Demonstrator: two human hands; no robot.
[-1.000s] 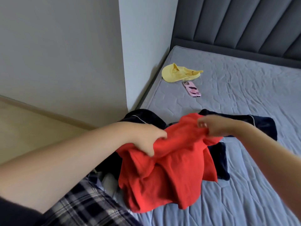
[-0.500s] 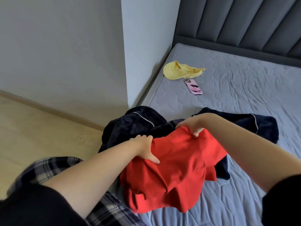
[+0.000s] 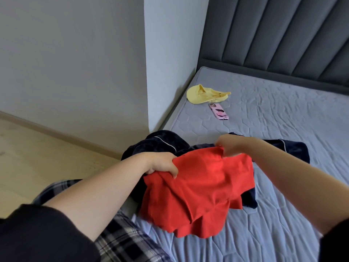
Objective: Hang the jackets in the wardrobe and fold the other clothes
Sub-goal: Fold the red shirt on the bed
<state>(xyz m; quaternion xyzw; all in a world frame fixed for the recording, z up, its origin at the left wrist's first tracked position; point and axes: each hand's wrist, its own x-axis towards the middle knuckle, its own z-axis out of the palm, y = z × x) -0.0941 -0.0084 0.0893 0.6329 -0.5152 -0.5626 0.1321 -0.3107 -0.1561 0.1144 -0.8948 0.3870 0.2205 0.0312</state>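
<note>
Both hands grip the red shirt [image 3: 200, 190]: left hand [image 3: 162, 164] and right hand [image 3: 229, 145] pinch its top edge near the mattress [image 3: 283, 129] corner. Advise spreading it flat, clear of the navy garment [image 3: 294, 150].

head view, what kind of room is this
Most likely a bedroom: a bed with a grey quilted mattress and a padded headboard, and clothes such as a red garment being sorted on it.
</note>
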